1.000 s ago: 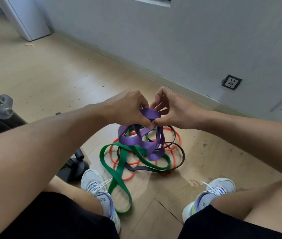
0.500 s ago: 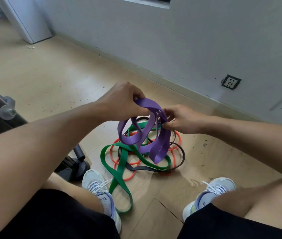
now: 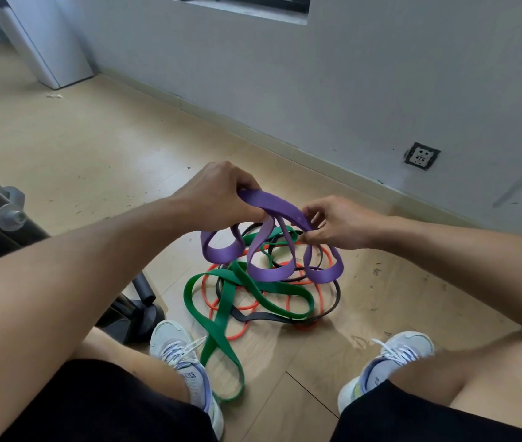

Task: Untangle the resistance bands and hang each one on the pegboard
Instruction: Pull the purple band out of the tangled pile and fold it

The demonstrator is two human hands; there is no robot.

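Observation:
A wide purple band (image 3: 272,207) is stretched between my two hands above the floor, and three of its loops hang down. My left hand (image 3: 218,196) grips its left end with curled fingers. My right hand (image 3: 333,223) pinches its right end between thumb and fingers. Below them a tangle lies on the wooden floor: a wide green band (image 3: 221,317), a thin orange band (image 3: 240,333) and a thin black band (image 3: 333,298). The purple loops dangle just over this heap. No pegboard is in view.
My two feet in light sneakers (image 3: 186,365) (image 3: 390,362) flank the heap. A black machine base with a post (image 3: 140,301) stands at the left. A grey wall with a socket (image 3: 420,156) runs behind, and a white cabinet (image 3: 52,43) is at the far left.
My hands have moved apart from touching over the heap. The purple band has been pulled out wider and now hangs in separate loops, lifted further off the tangle.

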